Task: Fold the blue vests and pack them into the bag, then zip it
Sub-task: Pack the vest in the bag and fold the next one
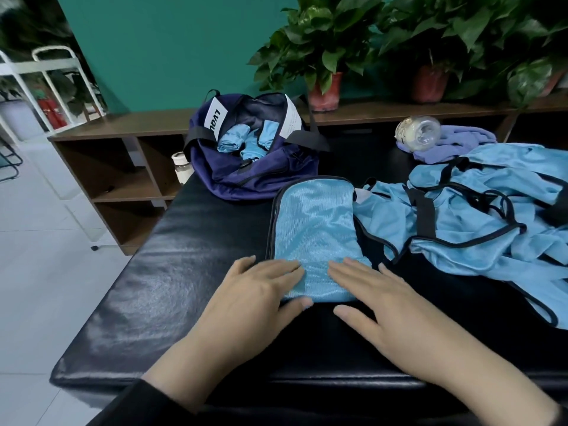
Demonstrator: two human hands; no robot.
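head | worn on head | faces forward and down | close over black table (172,272)

Folded blue vest (313,238) on the black bench (172,272), its near end pressed flat by the left hand (258,290) and right hand (378,299), fingers straight. At 11 o'clock, the open navy bag (252,167) holding rolled vests (236,141); at 2 o'clock, a heap of unfolded vests (479,210).

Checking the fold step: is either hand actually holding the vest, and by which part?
Neither holds it. Left hand and right hand lie flat, fingers straight, pressing the near end of the folded blue vest; no grip.
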